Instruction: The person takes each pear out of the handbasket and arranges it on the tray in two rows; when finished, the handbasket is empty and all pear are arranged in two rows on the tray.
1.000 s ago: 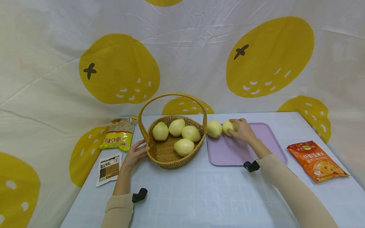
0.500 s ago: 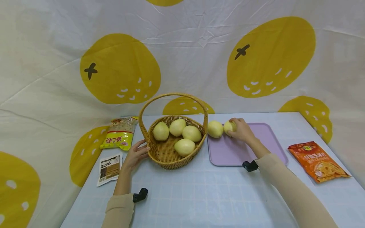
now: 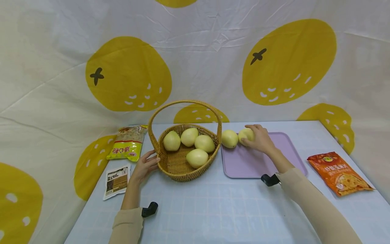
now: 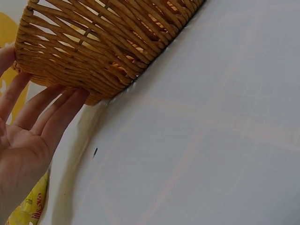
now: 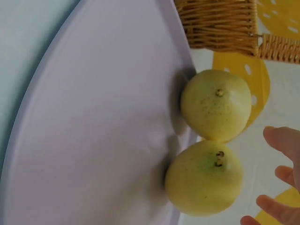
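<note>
My left hand (image 3: 145, 167) touches the left outer wall of the wicker basket (image 4: 93, 51) with extended fingers. Several pale yellow-green melons, such as the front one (image 3: 197, 158), lie inside that basket. Over at the lilac tray (image 3: 243, 166), my right hand (image 3: 261, 139) is spread around the right-hand melon (image 5: 204, 178); in the right wrist view the fingertips stand apart from its skin. Another melon (image 5: 216, 104) sits against it on the left, by the basket. Both rest along the tray's back-left edge.
A yellow-labelled bag (image 3: 126, 144) lies left of the basket, with a white-and-brown packet (image 3: 117, 181) in front of it. An orange snack bag (image 3: 339, 173) is right of the tray. The basket's tall handle (image 3: 186, 101) arches above it.
The fingers of my right hand have loosened from the right-hand melon and the hand has shifted slightly right. My left hand stays at the basket.
</note>
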{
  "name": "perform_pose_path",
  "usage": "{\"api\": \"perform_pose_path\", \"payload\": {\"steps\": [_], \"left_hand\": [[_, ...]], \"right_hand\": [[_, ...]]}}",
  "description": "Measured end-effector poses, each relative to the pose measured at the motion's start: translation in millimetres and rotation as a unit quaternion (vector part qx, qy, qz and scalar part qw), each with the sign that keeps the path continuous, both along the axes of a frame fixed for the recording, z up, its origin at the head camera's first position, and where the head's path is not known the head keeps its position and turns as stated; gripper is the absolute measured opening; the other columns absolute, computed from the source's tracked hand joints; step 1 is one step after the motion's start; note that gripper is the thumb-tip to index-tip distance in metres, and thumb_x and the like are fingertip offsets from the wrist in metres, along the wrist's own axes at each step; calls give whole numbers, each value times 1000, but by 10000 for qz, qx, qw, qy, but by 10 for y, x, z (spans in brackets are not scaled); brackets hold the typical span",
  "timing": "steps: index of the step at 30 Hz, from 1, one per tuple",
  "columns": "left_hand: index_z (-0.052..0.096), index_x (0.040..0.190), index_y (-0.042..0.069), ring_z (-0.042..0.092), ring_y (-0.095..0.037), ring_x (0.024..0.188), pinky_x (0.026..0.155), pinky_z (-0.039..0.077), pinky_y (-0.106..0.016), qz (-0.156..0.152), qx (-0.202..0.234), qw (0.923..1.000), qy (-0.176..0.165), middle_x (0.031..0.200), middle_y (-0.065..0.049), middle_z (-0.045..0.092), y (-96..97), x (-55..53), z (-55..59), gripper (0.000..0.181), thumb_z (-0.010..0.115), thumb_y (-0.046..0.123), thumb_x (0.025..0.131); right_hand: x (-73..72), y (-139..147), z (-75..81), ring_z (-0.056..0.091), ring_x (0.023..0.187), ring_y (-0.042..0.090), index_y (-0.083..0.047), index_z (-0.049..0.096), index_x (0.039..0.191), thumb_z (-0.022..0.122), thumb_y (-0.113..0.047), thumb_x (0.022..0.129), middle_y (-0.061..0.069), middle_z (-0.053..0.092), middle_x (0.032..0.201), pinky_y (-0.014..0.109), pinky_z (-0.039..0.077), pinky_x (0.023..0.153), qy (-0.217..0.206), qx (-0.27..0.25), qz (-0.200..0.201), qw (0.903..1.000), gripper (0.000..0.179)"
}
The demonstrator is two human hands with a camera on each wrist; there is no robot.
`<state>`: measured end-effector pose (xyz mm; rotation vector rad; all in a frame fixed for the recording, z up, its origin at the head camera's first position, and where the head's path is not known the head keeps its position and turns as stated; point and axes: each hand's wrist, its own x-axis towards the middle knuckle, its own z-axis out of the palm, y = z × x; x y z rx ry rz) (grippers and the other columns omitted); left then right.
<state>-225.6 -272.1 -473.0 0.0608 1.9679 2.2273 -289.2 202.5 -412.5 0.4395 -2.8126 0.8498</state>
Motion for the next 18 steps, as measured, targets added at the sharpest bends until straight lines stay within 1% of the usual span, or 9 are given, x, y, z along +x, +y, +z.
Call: {"api": "perform_pose_path", "payload": {"steps": [4, 9, 12, 15, 18], "left_hand": [[26, 144, -7, 64, -11, 95, 81, 54, -30, 16, 12, 10000, -19, 131, -26, 49, 1, 3, 4, 56, 52, 1, 94], [26, 144, -7, 64, -11, 96, 82, 54, -30, -19, 1, 10000, 6, 133, -29, 46, -4, 6, 4, 58, 53, 2, 94], [26, 144, -7, 64, -11, 96, 81, 54, -31, -47, 5, 10000, 46, 133, -29, 46, -6, 5, -2, 58, 53, 2, 94], [26, 143, -8, 64, -11, 96, 81, 54, -31, -57, 60, 9999, 92, 130, -26, 50, -5, 5, -6, 58, 54, 2, 94], [26, 143, -8, 65, -12, 96, 80, 54, -31, -59, 113, 9998, 120, 128, -24, 52, -6, 8, -13, 58, 54, 1, 93]], "right_hand": [[74, -50, 90, 39, 114, 52, 1, 50, 131, 68, -24, 84, 32, 44, 129, 63, 35, 92, 250, -221, 96, 9994, 56], [181, -162, 196, 44, 113, 48, 2, 52, 128, 70, -21, 83, 29, 50, 124, 60, 36, 93, 369, -277, 288, 9985, 54], [256, -263, 245, 49, 109, 45, 4, 56, 123, 71, -18, 81, 28, 56, 118, 58, 39, 91, 518, -249, 529, 9969, 49], [344, -386, 281, 55, 101, 40, 5, 59, 118, 72, -16, 80, 25, 61, 111, 53, 45, 85, 661, -218, 836, 9941, 45], [425, -519, 306, 58, 96, 36, 5, 59, 116, 73, -18, 80, 23, 63, 107, 48, 49, 79, 720, -177, 1160, 9905, 45]]}}
